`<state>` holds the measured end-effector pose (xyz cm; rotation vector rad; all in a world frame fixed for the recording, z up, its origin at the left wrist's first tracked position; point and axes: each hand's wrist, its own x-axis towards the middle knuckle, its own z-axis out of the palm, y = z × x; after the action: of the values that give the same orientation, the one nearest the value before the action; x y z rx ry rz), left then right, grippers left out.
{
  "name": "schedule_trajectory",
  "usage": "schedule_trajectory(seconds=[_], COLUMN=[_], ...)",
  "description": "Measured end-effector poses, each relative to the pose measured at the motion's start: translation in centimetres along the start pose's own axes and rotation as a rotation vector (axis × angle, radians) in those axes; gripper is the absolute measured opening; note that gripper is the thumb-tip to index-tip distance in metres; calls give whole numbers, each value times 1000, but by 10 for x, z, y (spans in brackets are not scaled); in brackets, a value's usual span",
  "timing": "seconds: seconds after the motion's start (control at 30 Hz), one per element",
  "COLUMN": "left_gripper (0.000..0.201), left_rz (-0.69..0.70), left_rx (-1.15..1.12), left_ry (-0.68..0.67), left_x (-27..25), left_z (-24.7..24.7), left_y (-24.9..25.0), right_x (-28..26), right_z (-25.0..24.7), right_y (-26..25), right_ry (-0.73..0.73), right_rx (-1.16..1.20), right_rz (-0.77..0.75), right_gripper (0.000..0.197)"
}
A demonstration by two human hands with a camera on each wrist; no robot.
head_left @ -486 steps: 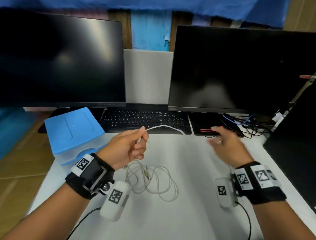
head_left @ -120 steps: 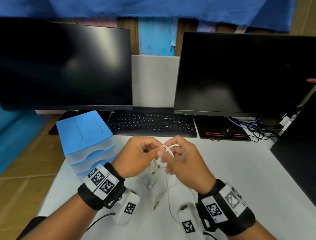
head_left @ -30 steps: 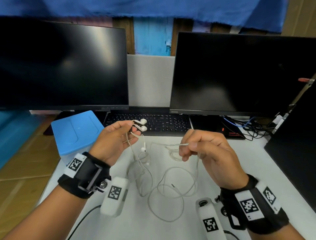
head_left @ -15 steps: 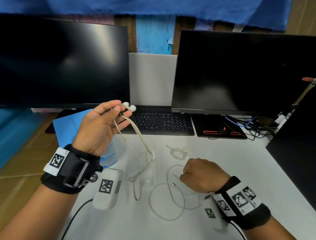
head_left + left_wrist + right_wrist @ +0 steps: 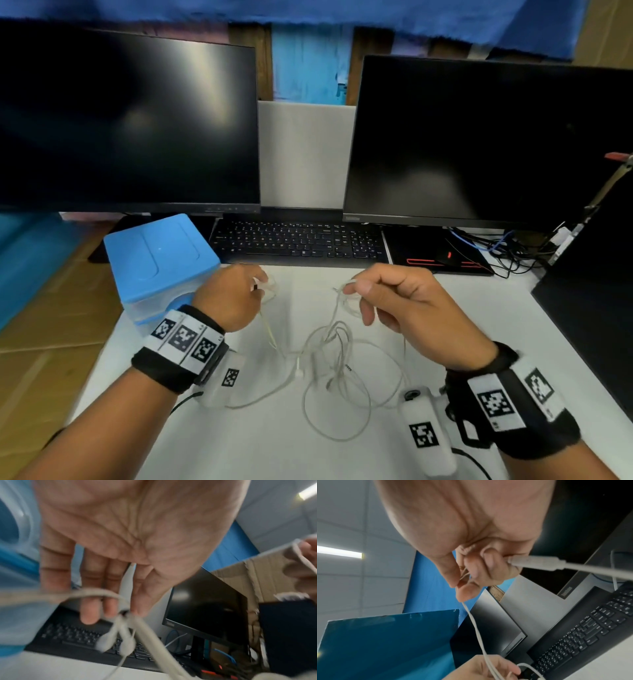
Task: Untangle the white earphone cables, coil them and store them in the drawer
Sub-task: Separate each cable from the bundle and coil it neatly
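Observation:
The white earphone cables lie in loose overlapping loops on the white table between my hands. My left hand hovers beside the drawer unit and pinches the cable just behind the earbuds. In the left wrist view the two earbuds dangle below the left hand. My right hand is raised to the right and pinches a strand near its plug end, where a small bundle of loops hangs. In the right wrist view the right hand holds the cable, which runs down toward my left hand.
A small plastic drawer unit with a blue top stands at the table's left rear. Behind the hands are a black keyboard, two dark monitors, a black mouse pad and tangled dark wires.
My left hand has come down from its raised position to table height with the earbuds. My right hand has lifted off the table and now pinches a strand of cable.

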<state>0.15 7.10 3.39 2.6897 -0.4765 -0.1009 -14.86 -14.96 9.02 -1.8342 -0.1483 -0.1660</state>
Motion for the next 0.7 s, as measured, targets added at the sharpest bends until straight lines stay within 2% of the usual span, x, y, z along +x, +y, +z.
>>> schedule_trajectory(seconds=[0.07,0.1,0.13,0.17,0.2,0.27,0.33,0.4,0.43,0.57,0.7], left_gripper=[30,32,33,34,34,32,25,14,14,16,19], left_rz=[69,179,291,372,428,445,411,388,361,302,268], left_rx=[87,-8,-212,-479,-747,-1052,-1039,-940,-914,-903,-1022], left_ry=[109,171,173,83,-81,-326,-366,-314,-290,-310,-329], left_x=[-9,-16,-24,-32,-40,-49,-49,-41,-37,-22,-17], left_z=[2,2,0,-2,-4,-7,-7,-5,-4,-4,-8], left_y=[9,18,31,45,59,75,74,64,58,39,35], right_x=[1,1,2,3,3,4,5,6,6,-1,-4], right_z=[2,4,6,8,9,8,-1,-16,-23,-43,-59], right_y=[2,3,4,6,7,7,4,-1,-4,-20,-20], right_ry=[-10,-20,-30,-38,-40,18,181,370,435,566,573], right_rx=[19,10,-7,-27,-42,-53,-44,11,32,77,52], right_rz=[-7,-12,-19,-30,-49,-93,-113,-99,-94,-133,-102], right_gripper=[24,24,23,22,21,20,19,19,19,20,24])
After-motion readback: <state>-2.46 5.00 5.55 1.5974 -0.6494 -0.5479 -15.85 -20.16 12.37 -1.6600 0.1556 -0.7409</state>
